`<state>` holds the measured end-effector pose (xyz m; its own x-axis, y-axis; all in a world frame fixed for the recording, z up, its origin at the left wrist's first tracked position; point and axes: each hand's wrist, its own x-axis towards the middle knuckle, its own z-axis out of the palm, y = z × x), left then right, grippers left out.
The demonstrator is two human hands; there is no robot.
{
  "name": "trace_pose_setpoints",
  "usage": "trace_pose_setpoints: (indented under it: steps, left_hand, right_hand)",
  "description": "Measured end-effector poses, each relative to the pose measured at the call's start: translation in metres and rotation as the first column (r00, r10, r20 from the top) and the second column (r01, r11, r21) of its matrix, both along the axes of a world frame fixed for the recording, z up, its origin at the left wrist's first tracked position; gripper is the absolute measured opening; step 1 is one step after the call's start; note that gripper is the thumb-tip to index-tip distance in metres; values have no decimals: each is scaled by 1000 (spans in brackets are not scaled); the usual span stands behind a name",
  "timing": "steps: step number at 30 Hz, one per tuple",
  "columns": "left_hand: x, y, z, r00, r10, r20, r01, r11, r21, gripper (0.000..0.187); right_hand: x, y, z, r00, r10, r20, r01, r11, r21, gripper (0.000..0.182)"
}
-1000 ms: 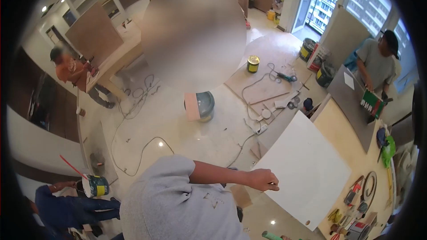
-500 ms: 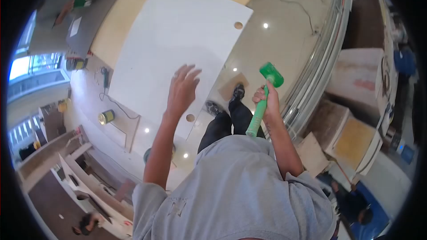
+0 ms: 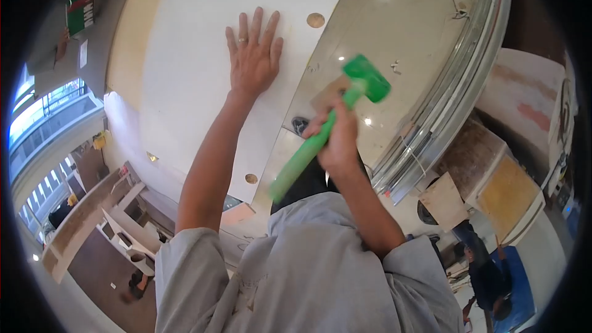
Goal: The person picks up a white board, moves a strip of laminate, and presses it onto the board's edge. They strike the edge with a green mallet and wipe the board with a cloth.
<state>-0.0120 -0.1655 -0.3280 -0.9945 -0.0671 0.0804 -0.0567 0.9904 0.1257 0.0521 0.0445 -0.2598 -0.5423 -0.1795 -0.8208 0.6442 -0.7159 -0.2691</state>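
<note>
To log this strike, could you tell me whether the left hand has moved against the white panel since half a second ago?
Yes. The left hand has come down flat on the white panel, nearer its far corner hole, fingers spread.

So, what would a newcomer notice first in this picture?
First the bright green mallet, gripped in the right hand near the middle. Next the left hand, spread flat on the large white panel, which has round holes near its corners.
</note>
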Motion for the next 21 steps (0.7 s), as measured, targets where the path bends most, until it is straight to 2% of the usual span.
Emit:
trace_pose_setpoints:
  steps: [3,7,10,11,14,18,19,21]
  left_hand:
    - [-1,-2,0,1000,10,9,-10,1000,-8,56]
    - [1,-2,-1,1000,10,7,-10,1000,-23,56]
    - [2,-2,-1,1000,16,0,-16,1000,-12,55]
    - [1,-2,-1,1000,17,-4,-17,1000,-16,55]
    - [5,-1,-3,1000,18,-7,-18,1000,-9,56]
    - [6,-2,-6,999,21,-32,-22,1000,-3,56]
    - [6,-2,-6,999,22,-36,-22,1000,-7,56]
    - [4,-4,-6,998,22,-57,-22,1000,-8,55]
  right_hand:
    - [2,-6,14,964,252,-86,-253,967,2,25]
    - [-5,-4,-1,997,-1,-76,2,1000,15,23]
    - [2,-24,3,999,-29,-46,30,999,35,22]
    - [9,-24,8,994,112,-12,-113,993,-30,21]
    - [22,-14,4,965,257,-55,-254,966,53,21]
    - [22,-29,2,997,-60,-56,66,991,113,20]
    - [24,-36,6,994,-89,-57,95,988,122,20]
    - [33,-31,2,960,257,-108,-233,954,191,19]
